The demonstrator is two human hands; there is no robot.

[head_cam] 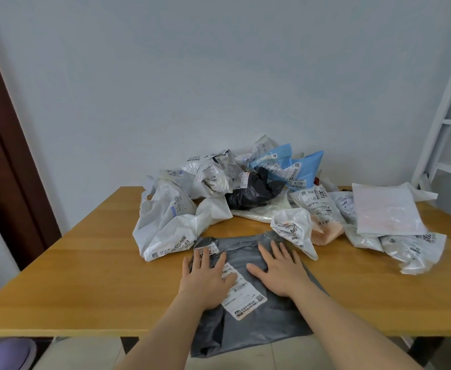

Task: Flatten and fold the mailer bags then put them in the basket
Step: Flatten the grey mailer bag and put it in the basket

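Pressing down with both palms, a person flattens a grey mailer bag (248, 311) on a wooden table (85, 276); the bag lies at the near edge, its lower end hanging over the side. The left hand (207, 280) rests flat with fingers spread, covering part of the white shipping label (241, 292) stuck to the bag. The right hand (281, 269) lies flat just beside it, fingers straight and slightly apart, on the bag's bare grey plastic. Neither hand grips anything.

Behind the grey bag, a heap of crumpled mailer bags fills the far side of the table. A large white mailer bag (165, 225) slumps at the left of the heap, touching the grey bag's far left corner. A black bag (253, 190) sits in the middle, with blue mailer bags (291, 166) standing behind it against the pale wall (219, 62). A small crumpled white bag (293, 231) rests just beyond the right hand, beside a peach-coloured one (328, 231). To the right, a flat pale mailer (387, 209) lies on top of more white bags.

A dark brown door frame (5, 145) runs down the left edge of the view, and a white ladder-like frame (448, 110) leans at the right. A purple object (5, 353), too blurred to identify, shows below the table at the lower left.
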